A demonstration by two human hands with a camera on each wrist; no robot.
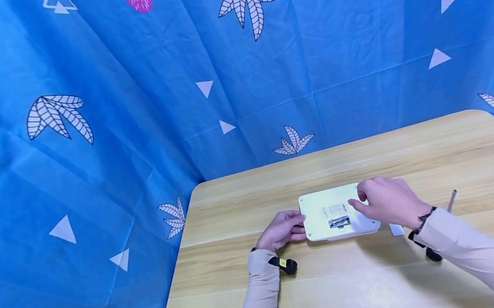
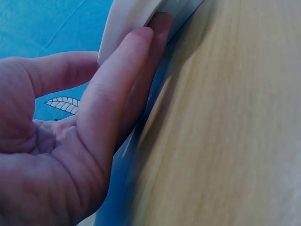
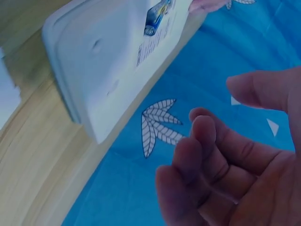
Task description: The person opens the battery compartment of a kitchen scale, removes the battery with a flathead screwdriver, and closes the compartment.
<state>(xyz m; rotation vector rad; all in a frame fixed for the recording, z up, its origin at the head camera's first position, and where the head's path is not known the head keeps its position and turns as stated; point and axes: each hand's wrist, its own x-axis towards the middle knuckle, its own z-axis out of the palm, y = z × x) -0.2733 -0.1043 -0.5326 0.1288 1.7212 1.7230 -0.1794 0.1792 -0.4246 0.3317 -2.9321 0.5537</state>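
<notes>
A white flat rectangular device [image 1: 317, 217] lies with its underside up, showing a printed label [image 1: 333, 210] and an uncovered battery compartment [image 1: 339, 222]. Something shiny, seemingly a battery, sits in that compartment. My left hand [image 1: 284, 228] grips the device's left edge, thumb on one face and fingers [image 2: 115, 89] on the other. Over the right part of the device hovers my right hand [image 1: 388, 201]. In the right wrist view its fingers [image 3: 188, 155] are loosely bent, apart from the thumb, with nothing between them and the device a little way off.
A small white piece [image 1: 397, 229] lies on the wooden table [image 1: 253, 200] by my right wrist. Behind that wrist a thin grey rod [image 1: 451, 200] shows, partly hidden. Blue patterned cloth [image 1: 337, 57] hangs behind and left of the table.
</notes>
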